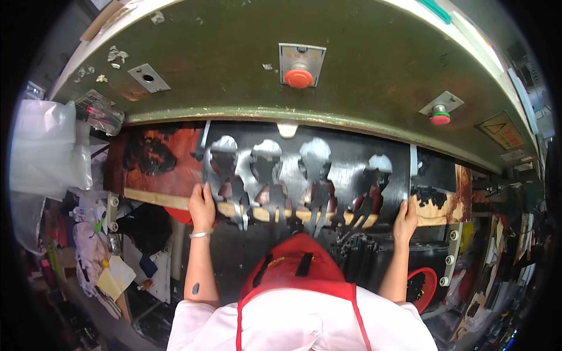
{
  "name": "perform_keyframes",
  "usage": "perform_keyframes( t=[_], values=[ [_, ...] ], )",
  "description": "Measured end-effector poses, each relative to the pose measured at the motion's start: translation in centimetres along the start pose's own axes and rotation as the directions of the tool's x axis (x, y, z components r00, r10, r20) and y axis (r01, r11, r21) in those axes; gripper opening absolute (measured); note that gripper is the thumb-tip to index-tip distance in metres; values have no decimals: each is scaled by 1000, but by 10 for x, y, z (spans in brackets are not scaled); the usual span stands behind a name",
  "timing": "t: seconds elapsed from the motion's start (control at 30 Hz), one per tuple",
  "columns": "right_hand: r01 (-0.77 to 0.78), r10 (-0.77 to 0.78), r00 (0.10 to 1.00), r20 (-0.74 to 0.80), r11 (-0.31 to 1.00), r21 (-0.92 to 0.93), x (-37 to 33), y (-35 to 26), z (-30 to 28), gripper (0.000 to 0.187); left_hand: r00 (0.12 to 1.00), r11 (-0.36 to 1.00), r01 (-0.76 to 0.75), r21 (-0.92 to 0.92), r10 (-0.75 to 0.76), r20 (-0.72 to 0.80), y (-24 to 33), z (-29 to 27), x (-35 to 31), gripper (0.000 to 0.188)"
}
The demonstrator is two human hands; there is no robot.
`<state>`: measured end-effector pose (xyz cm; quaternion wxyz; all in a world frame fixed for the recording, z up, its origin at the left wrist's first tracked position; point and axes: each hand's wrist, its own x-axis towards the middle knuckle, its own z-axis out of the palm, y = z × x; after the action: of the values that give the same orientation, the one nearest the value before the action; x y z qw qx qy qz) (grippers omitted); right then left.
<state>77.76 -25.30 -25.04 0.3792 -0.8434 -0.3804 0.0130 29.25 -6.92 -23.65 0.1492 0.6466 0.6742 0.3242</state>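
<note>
A glossy black sheet [351, 155] with a row of several cut-out shapes lies below the front edge of a green machine. My left hand [202, 209] is closed on the sheet's near left edge, and a bracelet circles that wrist. At the near right edge, my right hand [405, 221] grips the sheet with its thumb on the edge; part of its fingers is hidden underneath. Through the cut-outs, pale and reddish surfaces show. Under the sheet a reddish-brown board [184, 146] with a pale wooden front edge extends out on both sides.
Above stands the green machine [222, 64] with a red push button [299, 77] and a pink-red button [439, 116]. Black scraps [149, 155] lie on the board's left end. Plastic bags [47, 146] hang at left; a red tub [422, 286] stands low at right.
</note>
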Motion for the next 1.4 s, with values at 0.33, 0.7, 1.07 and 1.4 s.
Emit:
perform_keyframes(
  t=[0.33,0.7,1.07,1.4],
  values=[
    [265,-310,935,174,934,239,-7,-197,86,86,975,990,40,132,-68,212,-22,-56,-77,39],
    [-304,-117,817,564,745,594,-104,-242,60,86,967,990,137,44,-144,211,-61,-105,-185,16],
    [-270,-6,886,464,807,525,-97,-186,-13,79,979,998,52,24,-56,197,-71,-110,-189,22],
    [355,-386,897,214,919,170,-49,-179,83,95,991,999,28,40,-33,126,-56,-75,-134,27]
  ],
)
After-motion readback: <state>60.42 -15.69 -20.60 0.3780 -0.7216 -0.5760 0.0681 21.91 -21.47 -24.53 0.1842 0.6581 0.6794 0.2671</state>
